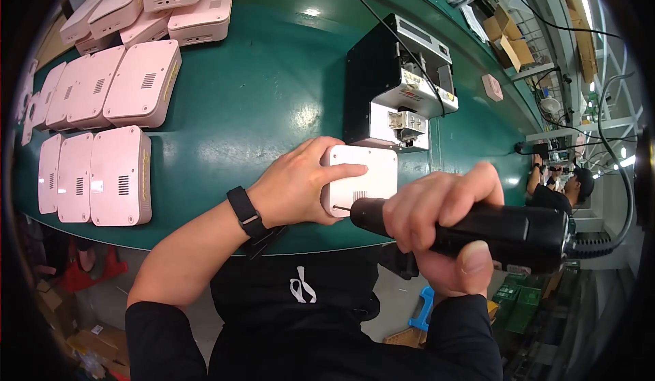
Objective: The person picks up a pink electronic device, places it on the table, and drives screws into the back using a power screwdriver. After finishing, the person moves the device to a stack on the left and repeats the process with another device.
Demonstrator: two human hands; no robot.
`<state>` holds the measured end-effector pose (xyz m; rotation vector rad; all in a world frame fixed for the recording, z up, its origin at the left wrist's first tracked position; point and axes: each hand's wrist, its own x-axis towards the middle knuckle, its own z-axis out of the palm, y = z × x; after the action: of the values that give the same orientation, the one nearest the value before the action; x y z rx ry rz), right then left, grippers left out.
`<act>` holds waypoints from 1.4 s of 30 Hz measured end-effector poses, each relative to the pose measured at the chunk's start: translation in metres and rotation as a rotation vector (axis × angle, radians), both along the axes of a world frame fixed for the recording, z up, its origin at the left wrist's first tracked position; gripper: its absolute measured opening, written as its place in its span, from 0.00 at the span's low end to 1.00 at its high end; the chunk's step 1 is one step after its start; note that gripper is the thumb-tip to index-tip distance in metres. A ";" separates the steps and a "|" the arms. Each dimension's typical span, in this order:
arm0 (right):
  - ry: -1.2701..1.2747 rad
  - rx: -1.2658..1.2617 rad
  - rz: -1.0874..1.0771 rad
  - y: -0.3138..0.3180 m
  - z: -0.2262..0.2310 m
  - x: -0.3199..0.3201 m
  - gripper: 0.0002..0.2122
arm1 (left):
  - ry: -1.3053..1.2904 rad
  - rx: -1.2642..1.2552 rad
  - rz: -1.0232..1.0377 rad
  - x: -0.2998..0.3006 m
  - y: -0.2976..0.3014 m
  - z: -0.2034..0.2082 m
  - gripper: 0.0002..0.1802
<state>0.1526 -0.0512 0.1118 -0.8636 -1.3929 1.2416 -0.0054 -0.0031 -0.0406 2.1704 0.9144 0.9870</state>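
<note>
pale pink, a small box (379, 173) is held on the green table (252, 74) by the left hand (293, 179), its fingers closed around the left side and its index finger laid across the top. a black power screwdriver (512, 234) is gripped by the right hand (443, 224), fingers and thumb wrapped about the barrel. the thin bit (342, 208) is pointed leftward from the right fingers, at the box's near left corner, close to the left fingers; whether a screw is touched cannot be told. a cable (617, 234) is led off to the right of the right fingers. a black and silver machine (361, 94) is set just beyond the left fingers. well apart, left of the left fingers, more pink boxes (123, 169) are lined up in rows, with others piled farther ahead. behind the left fingers, a black strap (244, 210) is worn on the wrist.
</note>
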 end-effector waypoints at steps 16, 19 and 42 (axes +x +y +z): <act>0.044 0.284 -0.407 0.012 -0.001 0.094 0.10 | 0.039 -0.121 -0.066 -0.001 0.001 0.015 0.41; -0.032 0.260 -0.518 0.017 -0.015 0.120 0.08 | 0.057 -0.154 -0.100 -0.006 0.007 0.026 0.41; 0.200 0.096 -0.573 0.043 -0.071 0.175 0.08 | -1.081 -1.502 0.045 -0.055 0.006 0.045 0.43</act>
<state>0.3271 -0.0083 0.0410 -0.9553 -0.9421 0.7874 -0.0602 0.0029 0.0047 0.2562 0.6869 0.8108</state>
